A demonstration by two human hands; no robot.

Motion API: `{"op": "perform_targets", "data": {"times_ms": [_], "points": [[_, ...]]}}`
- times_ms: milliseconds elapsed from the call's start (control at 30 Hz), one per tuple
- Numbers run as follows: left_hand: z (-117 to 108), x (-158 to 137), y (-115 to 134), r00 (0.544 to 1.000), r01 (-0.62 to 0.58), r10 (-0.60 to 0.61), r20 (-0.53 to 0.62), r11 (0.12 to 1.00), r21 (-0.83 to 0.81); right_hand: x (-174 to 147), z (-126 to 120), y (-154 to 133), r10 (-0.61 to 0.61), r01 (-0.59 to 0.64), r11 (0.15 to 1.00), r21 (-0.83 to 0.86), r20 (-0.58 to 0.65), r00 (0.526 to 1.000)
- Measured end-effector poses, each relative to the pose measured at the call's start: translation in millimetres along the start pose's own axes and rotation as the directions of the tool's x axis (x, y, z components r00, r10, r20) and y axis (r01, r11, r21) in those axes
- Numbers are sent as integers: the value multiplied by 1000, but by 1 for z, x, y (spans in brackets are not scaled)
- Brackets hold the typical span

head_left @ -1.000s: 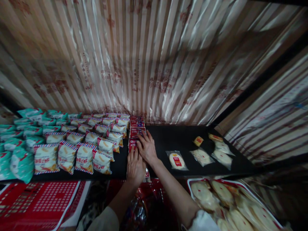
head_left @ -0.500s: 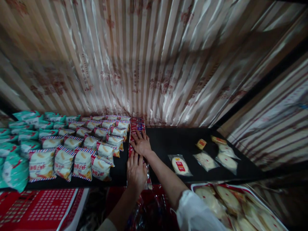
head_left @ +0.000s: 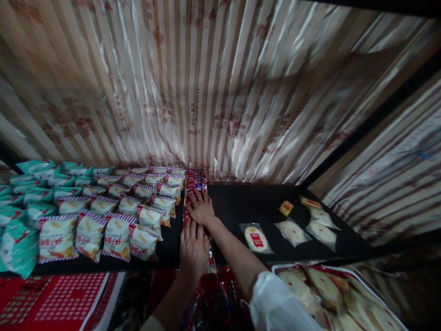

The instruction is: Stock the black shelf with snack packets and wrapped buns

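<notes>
A striped, creased sheet (head_left: 220, 82) rises behind the row of red packets (head_left: 196, 182), which serves as landmark. The black shelf (head_left: 234, 202) carries the row and extends to either side of it. In front of and below the row, a red basket (head_left: 72, 294) lies to its left and a white-rimmed basket (head_left: 274, 268), filled with wrapped rounds, to its right. White snack bags (head_left: 116, 236) stand in ranks left of the row, with teal bags (head_left: 20, 250) farther left. The packets themselves run from front to back, glossy and partly covered; they are probably light, slippery and flexible, with contents that may crush, so they are best taken by the side edges or pressed with spread palms. Both hands are open and flat on the row, gripping nothing visible: the left hand (head_left: 195, 249) on its front part, the right hand (head_left: 200, 208) farther back. Right of the row lie flat wrapped pastries (head_left: 257, 238) and, smallest, a yellow packet (head_left: 285, 208).
</notes>
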State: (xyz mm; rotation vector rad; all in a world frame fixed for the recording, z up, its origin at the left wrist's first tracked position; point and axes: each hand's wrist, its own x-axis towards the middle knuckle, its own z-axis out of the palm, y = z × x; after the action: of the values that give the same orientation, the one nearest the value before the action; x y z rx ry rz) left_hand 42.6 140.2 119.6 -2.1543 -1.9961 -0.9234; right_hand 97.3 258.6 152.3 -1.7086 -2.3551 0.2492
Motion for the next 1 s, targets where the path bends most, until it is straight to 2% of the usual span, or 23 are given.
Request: {"op": "perform_targets", "data": {"times_ms": [333,633,833,1000], "points": [[-10,5,5,995,21,-19,93,1000,-13,-1,-9,0,-27,27,1000,-8,-13,1000],[-15,6,6,992,23,-22,127,1000,-12,-1,-13,-1,-35,35,999,-7,-55,998],[-17,6,7,995,14,-13,95,1000,-11,-9,-21,-1,-34,54,995,81,-228,973],[-16,5,6,997,-11,12,72,1000,-9,-31,-25,5,-20,110,976,187,-427,904]]}}
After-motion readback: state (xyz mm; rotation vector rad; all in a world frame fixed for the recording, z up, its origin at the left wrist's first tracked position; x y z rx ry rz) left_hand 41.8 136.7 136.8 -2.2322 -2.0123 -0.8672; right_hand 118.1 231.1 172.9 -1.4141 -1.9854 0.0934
